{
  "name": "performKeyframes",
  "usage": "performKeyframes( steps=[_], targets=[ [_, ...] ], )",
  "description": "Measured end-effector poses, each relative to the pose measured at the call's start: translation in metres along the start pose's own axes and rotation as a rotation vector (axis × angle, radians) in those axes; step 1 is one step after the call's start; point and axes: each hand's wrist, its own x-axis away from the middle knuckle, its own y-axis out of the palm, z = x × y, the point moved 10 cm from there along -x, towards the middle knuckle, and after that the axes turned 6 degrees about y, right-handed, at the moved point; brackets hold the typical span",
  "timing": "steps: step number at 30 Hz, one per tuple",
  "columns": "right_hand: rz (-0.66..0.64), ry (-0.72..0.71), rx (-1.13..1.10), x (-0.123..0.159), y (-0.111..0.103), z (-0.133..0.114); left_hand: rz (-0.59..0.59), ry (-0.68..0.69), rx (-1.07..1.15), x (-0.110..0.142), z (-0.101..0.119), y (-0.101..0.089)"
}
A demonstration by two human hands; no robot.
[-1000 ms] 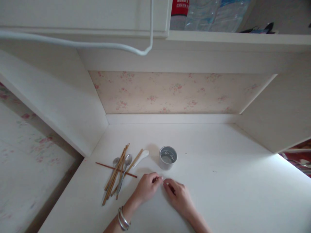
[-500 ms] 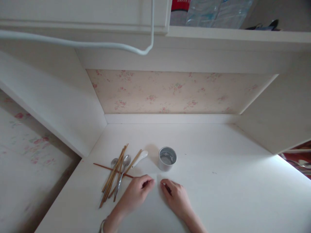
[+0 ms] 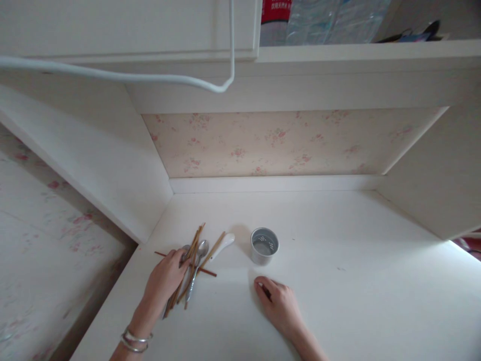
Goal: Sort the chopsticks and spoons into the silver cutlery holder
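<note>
My left hand (image 3: 168, 275) reaches over the left side of a loose pile, its fingers closed around the bowl end of a metal spoon (image 3: 185, 253). Wooden chopsticks (image 3: 195, 246) lie under and beside those fingers, several of them crossing one another. A second metal spoon (image 3: 203, 247) rests on the pile, bowl pointing away from me. At the pile's right edge lies a white spoon (image 3: 225, 241). My right hand (image 3: 276, 303) rests on the tabletop, fingers curled in, with nothing visible in them. Just beyond it stands a grey metal holder (image 3: 262, 256) with small holes, upright.
The white desktop (image 3: 338, 301) runs back to a low ledge and flowered wallpaper (image 3: 263, 145). Side panels bound it on both sides. A white cable (image 3: 150, 78) hangs in front of the upper cabinet. Plastic bottles (image 3: 323, 20) stand on the shelf above.
My left hand has moved left from near the middle onto the pile and closed at the left metal spoon. My right hand stays in place. The view has shifted slightly.
</note>
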Motion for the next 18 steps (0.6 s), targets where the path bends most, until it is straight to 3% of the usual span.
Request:
performKeyframes(
  steps=[6, 9, 14, 18],
  targets=[
    [0.206, 0.214, -0.418, -0.002, -0.020, 0.041, -0.053, -0.038, 0.030, -0.008, -0.003, 0.013],
    [0.320, 0.284, -0.596, -0.002, -0.027, 0.058, -0.067, -0.065, 0.063, -0.012, -0.009, 0.011],
    [0.530, 0.227, -0.615, -0.006, -0.050, 0.062, 0.063, -0.114, 0.277, -0.009, -0.010, -0.026],
    [0.499, 0.132, -0.493, -0.026, -0.054, 0.052, 0.175, -0.046, 0.757, -0.003, 0.028, -0.060]
  ],
)
